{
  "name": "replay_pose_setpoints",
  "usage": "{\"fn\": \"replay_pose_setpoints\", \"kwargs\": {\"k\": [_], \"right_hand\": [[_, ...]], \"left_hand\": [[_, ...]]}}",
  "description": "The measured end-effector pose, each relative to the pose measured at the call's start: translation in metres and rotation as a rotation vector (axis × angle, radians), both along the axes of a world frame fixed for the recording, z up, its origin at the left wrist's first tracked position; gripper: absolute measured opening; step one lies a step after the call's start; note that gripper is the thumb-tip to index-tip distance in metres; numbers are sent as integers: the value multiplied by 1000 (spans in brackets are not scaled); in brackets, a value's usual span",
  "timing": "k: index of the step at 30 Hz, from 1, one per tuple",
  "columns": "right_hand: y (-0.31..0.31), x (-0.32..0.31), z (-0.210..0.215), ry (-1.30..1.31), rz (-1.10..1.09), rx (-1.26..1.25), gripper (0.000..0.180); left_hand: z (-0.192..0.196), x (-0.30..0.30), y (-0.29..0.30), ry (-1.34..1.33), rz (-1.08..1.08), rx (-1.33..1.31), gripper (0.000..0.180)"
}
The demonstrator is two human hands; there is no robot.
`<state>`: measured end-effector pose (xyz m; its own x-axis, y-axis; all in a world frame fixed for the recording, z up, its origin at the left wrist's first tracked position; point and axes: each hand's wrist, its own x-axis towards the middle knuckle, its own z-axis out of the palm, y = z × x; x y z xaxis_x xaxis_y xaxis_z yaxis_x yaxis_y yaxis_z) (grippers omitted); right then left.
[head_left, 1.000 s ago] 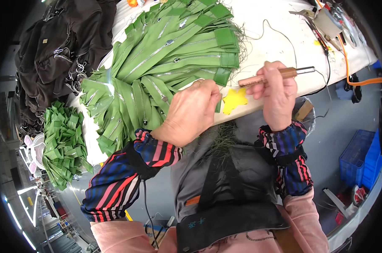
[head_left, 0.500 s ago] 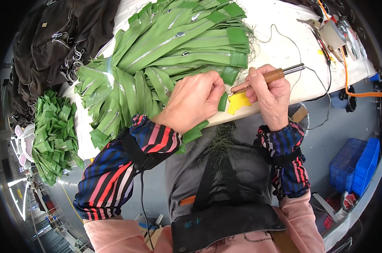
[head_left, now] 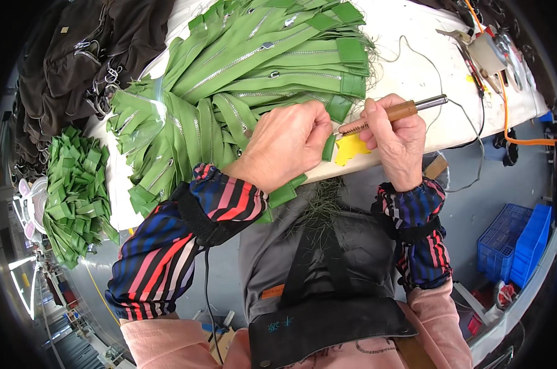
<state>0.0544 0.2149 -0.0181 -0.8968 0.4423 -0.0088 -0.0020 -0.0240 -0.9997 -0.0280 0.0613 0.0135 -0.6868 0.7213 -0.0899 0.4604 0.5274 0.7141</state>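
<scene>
My left hand [head_left: 290,144] is closed, its fingers pinched on a green zipper whose squared end [head_left: 329,147] sticks out beside them. Between thumb and fingers, my right hand [head_left: 394,144] grips a soldering-iron-like tool [head_left: 401,111] with a wooden handle, a metal tube at the right and a coiled wire at the left. That coiled end is close to the zipper end; whether they touch I cannot tell. A yellow scrap [head_left: 351,149] lies under the tool at the table edge. Behind my left hand spreads a large bundle of green zippers [head_left: 229,67] with silver teeth.
Dark garments [head_left: 63,67] are heaped at the far left, above another green zipper bundle [head_left: 75,197] hanging over the edge. Loose cords cross the white table [head_left: 407,74]; hand tools [head_left: 469,49] lie at the far right. Thread ends [head_left: 321,209] cover my apron. Blue crates [head_left: 513,240] stand below.
Both hands keep nearly the same pose and grip. The view has shifted slightly, and the tool's coiled end stays beside the zipper end.
</scene>
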Motion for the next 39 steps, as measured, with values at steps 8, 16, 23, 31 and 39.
{"fn": "replay_pose_setpoints", "kwargs": {"k": [8,16,23,31,39], "right_hand": [[1,0,1,-15,-18,18,17],[9,3,-1,138,-161,-182,19],[11,5,-5,210,-167,-267,20],[5,7,1,178,-142,-224,20],[1,16,0,121,-75,-204,18]], "left_hand": [[0,-1,1,-12,5,-15,10],[16,12,-26,-47,-303,163,14],[11,21,-27,419,-330,40,20],[-5,18,-22,601,-397,-34,14],[-6,14,-21,342,-225,49,10]]}}
